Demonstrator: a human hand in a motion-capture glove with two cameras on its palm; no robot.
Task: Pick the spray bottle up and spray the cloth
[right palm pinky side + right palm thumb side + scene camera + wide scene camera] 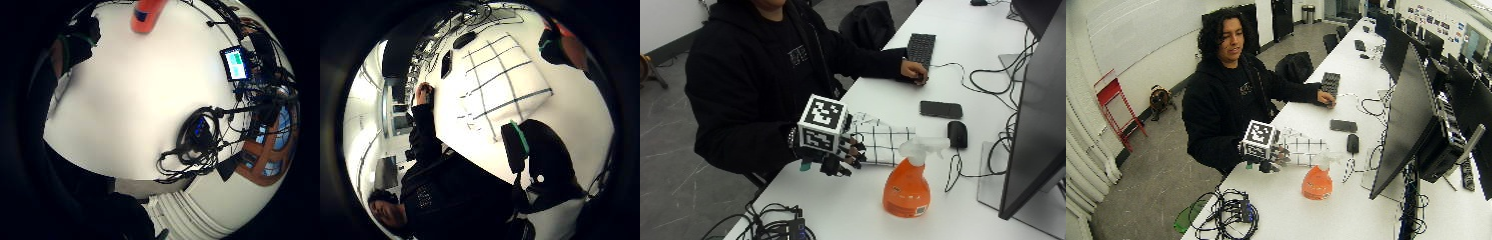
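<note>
One person sits at a long white table (859, 210), in a black hooded top. At the near left edge of the table lies one tangle of black cables (773, 227) with a small black box among them. Next comes the gloved right hand (833, 157), one hand held just above the tabletop with its back up; its fingers (852, 159) hang loosely curled and hold nothing, the grip neither wide nor closed on anything.

Just beyond the hand lies one cloth (883, 145), white with a thin dark grid of squares, soft and a little rumpled, flat on the table. The hand is at its near edge; whether it touches the cloth cannot be told. In the thumb-side palm view the cloth (502, 85) shows the same dark grid lines.

To the right of the hand and cloth stands one spray bottle (907, 187), upright on the table, apart from the hand: a rounded orange plastic body, a pale trigger head, and a small label near its base too small to read.

Further back lie one black phone (941, 109), flat, and one black mouse (957, 134). The person's bare left hand (914, 71) rests by one black keyboard (921, 48). At the right edge stands one dark monitor (1036, 125), seen from its side.
</note>
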